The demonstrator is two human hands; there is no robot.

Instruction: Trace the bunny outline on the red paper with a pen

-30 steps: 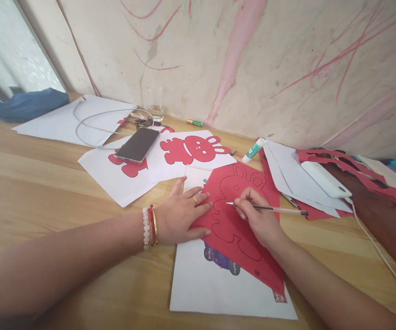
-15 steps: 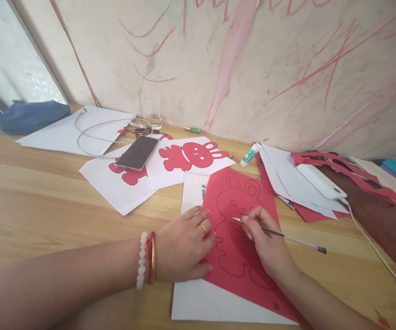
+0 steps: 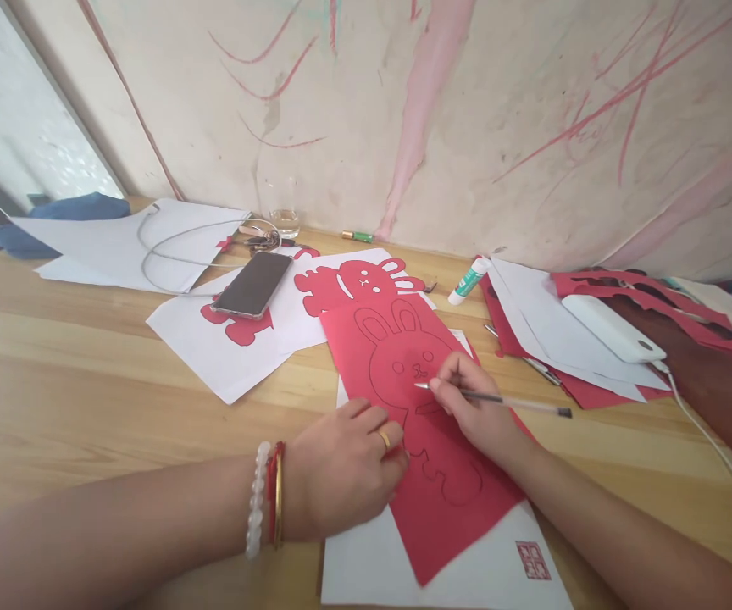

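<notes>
A sheet of red paper (image 3: 448, 500) lies tilted on a white sheet (image 3: 468, 568), with a rabbit outline drawn in dark line. My right hand (image 3: 474, 407) is shut on a slim pen (image 3: 499, 400), its tip touching the paper by the rabbit's face. My left hand (image 3: 344, 470) rests flat, fingers slightly curled, on the red sheet's left edge, holding nothing. A ring and bracelets show on that hand and wrist. The rabbit's lower body is partly hidden by my left hand.
A red paper rabbit (image 3: 357, 286) on white paper sits just beyond the red sheet, beside a black phone (image 3: 252, 285). Further back are a glue stick (image 3: 469, 281), a white power bank (image 3: 613, 329), a water glass (image 3: 285, 212), and a stained wall.
The red sheet has turned counterclockwise and slid up the table, its rabbit's ears now pointing up and left. My left hand has shifted down along its edge. The pen stays in my right hand.
</notes>
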